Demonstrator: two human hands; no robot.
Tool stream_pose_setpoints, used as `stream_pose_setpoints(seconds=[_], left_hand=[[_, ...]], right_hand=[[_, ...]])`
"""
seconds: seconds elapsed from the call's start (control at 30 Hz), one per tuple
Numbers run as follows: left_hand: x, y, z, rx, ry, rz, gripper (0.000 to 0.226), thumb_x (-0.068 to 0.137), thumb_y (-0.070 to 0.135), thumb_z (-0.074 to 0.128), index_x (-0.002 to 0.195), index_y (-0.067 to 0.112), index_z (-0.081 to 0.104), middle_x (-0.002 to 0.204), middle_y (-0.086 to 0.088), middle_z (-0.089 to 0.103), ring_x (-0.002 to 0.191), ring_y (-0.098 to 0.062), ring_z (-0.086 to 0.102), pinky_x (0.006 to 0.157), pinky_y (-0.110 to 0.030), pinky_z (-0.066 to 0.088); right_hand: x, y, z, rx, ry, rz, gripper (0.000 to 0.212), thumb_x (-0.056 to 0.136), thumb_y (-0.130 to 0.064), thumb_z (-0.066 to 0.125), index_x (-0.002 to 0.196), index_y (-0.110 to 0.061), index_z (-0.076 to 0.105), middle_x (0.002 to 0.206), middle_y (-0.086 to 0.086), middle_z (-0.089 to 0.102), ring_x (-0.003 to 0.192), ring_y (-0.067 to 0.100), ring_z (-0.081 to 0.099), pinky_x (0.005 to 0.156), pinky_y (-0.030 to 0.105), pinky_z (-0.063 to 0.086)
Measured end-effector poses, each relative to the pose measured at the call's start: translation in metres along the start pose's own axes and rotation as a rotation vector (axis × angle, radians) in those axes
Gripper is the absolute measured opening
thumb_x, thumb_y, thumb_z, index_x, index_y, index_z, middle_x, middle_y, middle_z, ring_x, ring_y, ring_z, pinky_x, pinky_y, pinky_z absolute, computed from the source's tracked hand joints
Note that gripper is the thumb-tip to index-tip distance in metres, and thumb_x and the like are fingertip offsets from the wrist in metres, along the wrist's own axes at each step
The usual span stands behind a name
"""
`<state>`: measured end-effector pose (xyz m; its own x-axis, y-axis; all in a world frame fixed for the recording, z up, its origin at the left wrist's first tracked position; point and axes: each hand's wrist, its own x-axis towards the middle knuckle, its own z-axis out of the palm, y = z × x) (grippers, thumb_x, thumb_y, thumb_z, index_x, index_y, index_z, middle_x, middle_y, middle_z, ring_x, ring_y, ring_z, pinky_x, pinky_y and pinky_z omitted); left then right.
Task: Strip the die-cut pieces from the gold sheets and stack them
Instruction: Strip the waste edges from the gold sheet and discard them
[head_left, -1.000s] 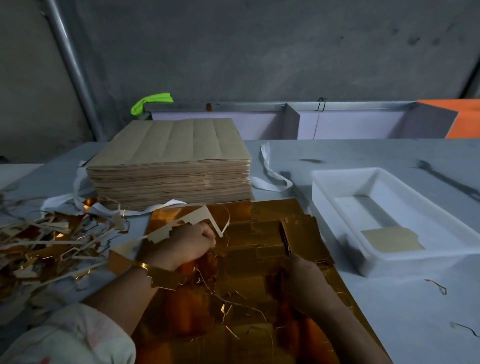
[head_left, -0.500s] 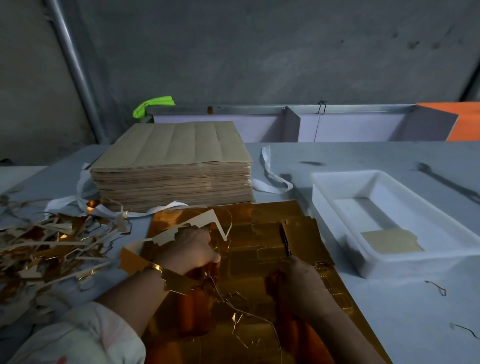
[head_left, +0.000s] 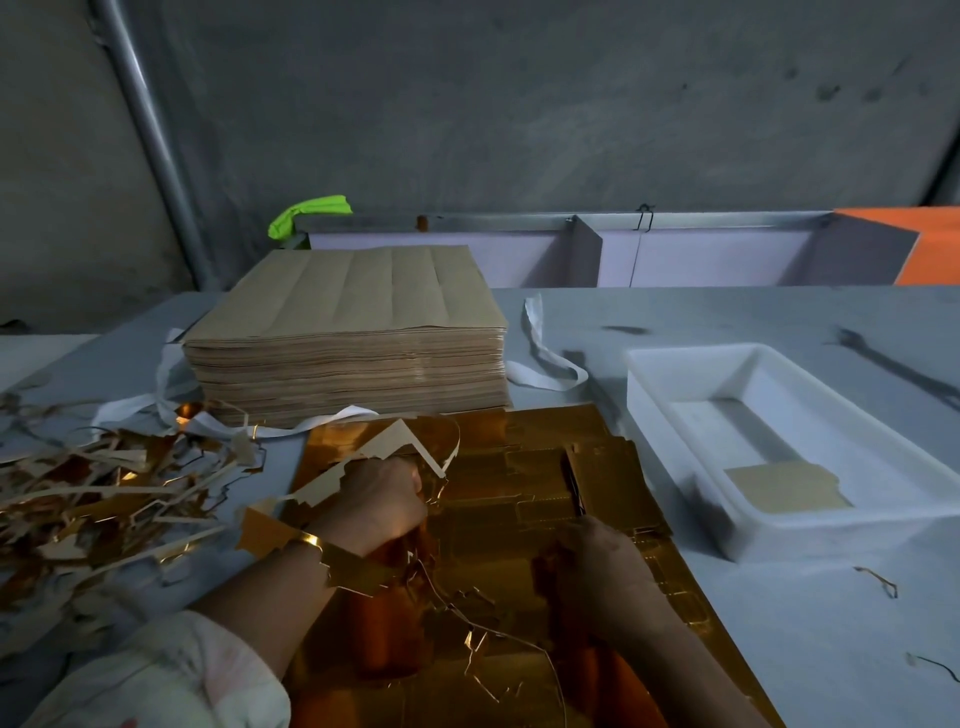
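Currently, the bench (head_left: 779, 623) carries the gold sheets (head_left: 519, 467) at its near edge, with both hands on them.
A tall stack of brown sheets (head_left: 353, 312) stands just behind them, a white tray (head_left: 810, 535) lies toward the right edge, and a scrap pile (head_left: 104, 493) covers the left edge. The left hand (head_left: 379, 504) is fisted round a jagged waste strip (head_left: 395, 441) raised off the top sheet. The right hand (head_left: 597, 566) rests on the sheets; its finger state cannot be determined. One die-cut piece (head_left: 787, 488) lies at the tray's near end.
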<state>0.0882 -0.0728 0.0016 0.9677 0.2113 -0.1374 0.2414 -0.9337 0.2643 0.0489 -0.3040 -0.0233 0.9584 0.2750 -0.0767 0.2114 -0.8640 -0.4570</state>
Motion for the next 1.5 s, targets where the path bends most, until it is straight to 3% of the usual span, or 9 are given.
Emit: stream_pose_setpoints(seconds=[0.13, 0.23, 0.33, 0.43, 0.57, 0.77, 0.97, 1.23, 1.5], left_hand=[[0.001, 0.001, 0.003, -0.038, -0.007, -0.001, 0.039, 0.090, 0.027, 0.067, 0.128, 0.028, 0.057, 0.116, 0.003, 0.062, 0.092, -0.010, 0.053, 0.060, -0.018, 0.038], [0.000, 0.007, 0.003, -0.093, -0.023, -0.008, 0.058, 0.083, 0.052, 0.069, 0.131, 0.025, 0.051, 0.123, 0.000, 0.058, 0.111, -0.019, 0.055, 0.078, -0.028, 0.045], [-0.002, 0.013, 0.006, -0.040, -0.030, 0.020, 0.064, 0.079, 0.063, 0.067, 0.126, 0.022, 0.053, 0.114, 0.001, 0.060, 0.104, -0.018, 0.057, 0.080, -0.029, 0.049], [-0.002, 0.018, 0.008, 0.011, 0.006, -0.004, 0.058, 0.083, 0.059, 0.066, 0.125, 0.021, 0.052, 0.111, -0.001, 0.060, 0.101, -0.018, 0.059, 0.085, -0.033, 0.053], [0.001, 0.021, 0.007, 0.006, 0.061, 0.013, 0.043, 0.087, 0.052, 0.065, 0.116, 0.021, 0.058, 0.100, 0.003, 0.061, 0.089, -0.012, 0.061, 0.071, -0.024, 0.051], [0.004, 0.022, 0.011, -0.114, 0.044, 0.006, 0.024, 0.089, 0.040, 0.067, 0.107, 0.024, 0.067, 0.097, 0.006, 0.066, 0.089, -0.008, 0.061, 0.062, -0.018, 0.040], [0.010, 0.019, 0.005, -0.379, -0.065, -0.087, 0.007, 0.088, 0.018, 0.071, 0.095, 0.018, 0.068, 0.095, -0.004, 0.069, 0.091, -0.019, 0.067, 0.090, -0.035, 0.055], [0.014, 0.017, -0.015, -0.877, -0.237, -0.185, 0.013, 0.090, -0.002, 0.062, 0.094, 0.009, 0.065, 0.065, -0.003, 0.056, 0.054, -0.008, 0.051, 0.051, -0.017, 0.042], [0.015, 0.018, -0.046, -1.062, -0.242, -0.165, 0.010, 0.090, -0.001, 0.062, 0.097, 0.006, 0.066, 0.075, -0.005, 0.058, 0.055, -0.006, 0.050, 0.044, -0.012, 0.045]], right_hand=[[0.000, 0.000, 0.000, -0.010, -0.012, -0.001, 0.017, 0.101, -0.023, 0.053, 0.114, -0.024, 0.063, 0.117, -0.006, 0.054, 0.090, 0.002, 0.054, 0.071, 0.011, 0.047], [0.001, -0.002, -0.001, -0.030, -0.022, -0.014, 0.020, 0.099, -0.024, 0.057, 0.118, -0.026, 0.063, 0.121, -0.006, 0.053, 0.097, 0.003, 0.052, 0.082, 0.014, 0.049], [0.000, -0.004, -0.001, -0.055, -0.022, -0.014, 0.020, 0.098, -0.024, 0.058, 0.118, -0.025, 0.062, 0.122, -0.005, 0.054, 0.096, 0.002, 0.049, 0.087, 0.016, 0.049], [-0.001, -0.005, 0.001, -0.077, -0.011, -0.024, 0.024, 0.097, -0.025, 0.060, 0.122, -0.025, 0.060, 0.125, -0.005, 0.053, 0.096, 0.002, 0.047, 0.086, 0.015, 0.048], [-0.001, -0.006, 0.001, -0.071, 0.015, -0.023, 0.025, 0.099, -0.025, 0.057, 0.124, -0.025, 0.057, 0.126, -0.006, 0.052, 0.090, 0.002, 0.046, 0.076, 0.013, 0.046], [-0.003, -0.007, 0.002, -0.086, 0.039, -0.051, 0.025, 0.101, -0.024, 0.053, 0.126, -0.025, 0.056, 0.125, -0.006, 0.053, 0.097, 0.004, 0.047, 0.087, 0.015, 0.046], [-0.002, -0.008, 0.005, -0.072, 0.067, -0.045, 0.025, 0.100, -0.026, 0.054, 0.125, -0.029, 0.056, 0.124, -0.009, 0.052, 0.097, 0.002, 0.044, 0.084, 0.015, 0.047], [0.001, -0.005, 0.007, -0.061, 0.049, -0.014, 0.027, 0.100, -0.028, 0.053, 0.127, -0.029, 0.054, 0.124, -0.008, 0.051, 0.096, 0.001, 0.043, 0.088, 0.018, 0.049], [0.002, -0.006, 0.005, -0.067, 0.029, -0.008, 0.025, 0.100, -0.027, 0.053, 0.125, -0.029, 0.056, 0.120, -0.009, 0.050, 0.098, 0.001, 0.043, 0.094, 0.022, 0.050]])
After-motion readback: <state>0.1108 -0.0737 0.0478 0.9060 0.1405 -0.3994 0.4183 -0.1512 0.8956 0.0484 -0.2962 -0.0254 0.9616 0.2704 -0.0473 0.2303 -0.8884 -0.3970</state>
